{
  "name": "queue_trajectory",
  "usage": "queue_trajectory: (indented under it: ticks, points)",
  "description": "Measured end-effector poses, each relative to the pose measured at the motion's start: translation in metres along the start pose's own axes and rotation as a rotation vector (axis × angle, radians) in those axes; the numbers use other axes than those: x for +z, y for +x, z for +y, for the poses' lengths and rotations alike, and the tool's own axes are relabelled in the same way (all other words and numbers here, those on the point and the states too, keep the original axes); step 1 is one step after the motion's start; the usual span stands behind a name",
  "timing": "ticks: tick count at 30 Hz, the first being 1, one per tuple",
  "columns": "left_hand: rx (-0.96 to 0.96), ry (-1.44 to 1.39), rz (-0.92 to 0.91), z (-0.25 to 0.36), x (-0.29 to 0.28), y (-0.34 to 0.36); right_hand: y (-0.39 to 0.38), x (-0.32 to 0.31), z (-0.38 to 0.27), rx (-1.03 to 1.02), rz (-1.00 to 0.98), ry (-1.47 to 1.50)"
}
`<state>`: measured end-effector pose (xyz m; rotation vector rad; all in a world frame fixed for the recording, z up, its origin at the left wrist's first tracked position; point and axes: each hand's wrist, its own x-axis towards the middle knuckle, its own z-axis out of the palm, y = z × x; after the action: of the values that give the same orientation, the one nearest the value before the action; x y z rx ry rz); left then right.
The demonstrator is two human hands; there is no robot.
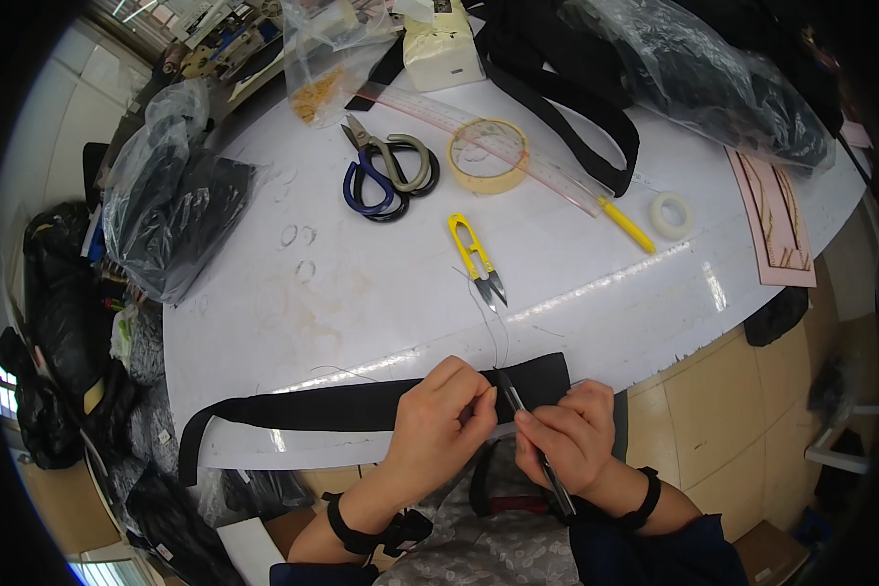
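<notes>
A long black fabric strap (332, 409) lies along the table's near edge, its left end bending down over the edge. My left hand (437, 422) is closed over the strap, thumb and forefinger pinched together; what sits between the fingertips is too small to make out. My right hand (573, 437) grips a slim dark metal tool (511, 393), tilted so its tip meets the strap beside my left fingers. A thin dark thread (506, 337) runs up from the strap near that tip. Just beyond are yellow thread snips (475, 260), lying with blades toward me.
Scissors (389, 176), a tape roll (488, 184), a clear ruler (439, 115), a yellow-handled tool (627, 226) and a white tape roll (670, 215) lie farther back. Plastic-bagged black goods (181, 210) stand left, more (713, 83) at far right. A pink card (772, 225) rests at the right edge.
</notes>
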<state>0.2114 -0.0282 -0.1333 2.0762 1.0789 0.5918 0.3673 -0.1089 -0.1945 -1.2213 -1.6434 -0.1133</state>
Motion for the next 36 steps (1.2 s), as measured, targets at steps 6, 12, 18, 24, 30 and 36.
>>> queue_trajectory:
  ticks: [6, 12, 18, 24, 30, 36]
  points:
    - [0.025, 0.005, -0.012, 0.001, -0.002, 0.001, 0.001, 0.004, 0.001, -0.023, 0.013, 0.017]
    - [0.026, 0.01, -0.003, 0.002, -0.001, 0.001, 0.003, 0.001, 0.001, -0.023, 0.022, 0.0]
    - [0.039, 0.132, -0.007, 0.005, 0.0, 0.008, 0.01, -0.001, 0.003, 0.058, 0.036, 0.021]
    - [-0.021, 0.461, -0.036, 0.02, 0.004, 0.02, 0.012, -0.005, -0.001, 0.063, 0.008, -0.005]
    - [-0.056, 0.471, -0.195, 0.019, -0.005, 0.035, 0.011, -0.011, -0.003, 0.099, -0.01, 0.062]
    - [-0.021, 0.56, -0.174, 0.019, 0.001, 0.032, 0.005, -0.011, 0.002, 0.056, 0.007, 0.086]
